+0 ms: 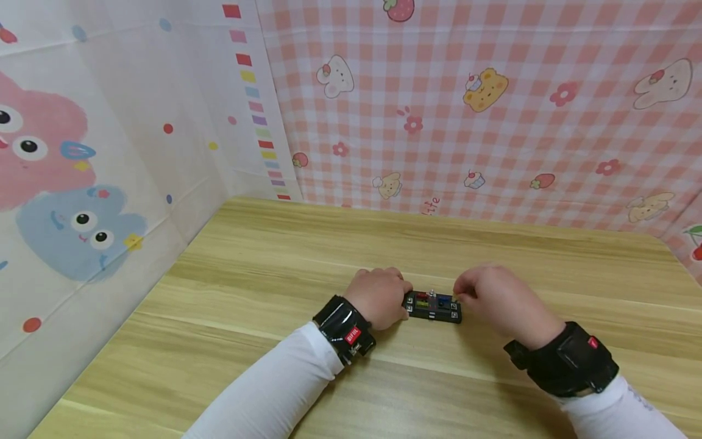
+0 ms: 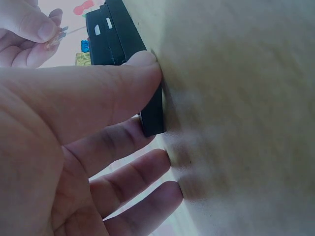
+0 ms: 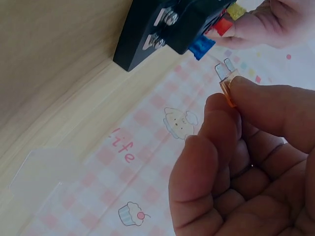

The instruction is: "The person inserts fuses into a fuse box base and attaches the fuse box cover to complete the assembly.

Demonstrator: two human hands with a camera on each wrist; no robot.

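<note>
A black fuse block point(image 1: 425, 314) lies on the table in the head view, between the two hands. My left hand point(image 1: 378, 297) holds its left end, with the thumb along one side and a finger on the other in the left wrist view. Blue point(image 3: 202, 46), red point(image 3: 223, 27) and yellow point(image 3: 236, 11) blade fuses sit in the block. My right hand point(image 1: 496, 299), beside the block's right end, pinches an orange blade fuse point(image 3: 227, 91) between thumb and index finger. The fuse's two metal prongs point towards the block and stand apart from it.
The wood-grain table point(image 1: 263, 274) spreads around the block. A pink checked curtain point(image 1: 439, 140) hangs behind it, and a white cartoon curtain point(image 1: 148, 171) borders the left. Screw terminals point(image 3: 171, 18) show on the block's end. A faint see-through patch point(image 3: 42, 172) appears on the table.
</note>
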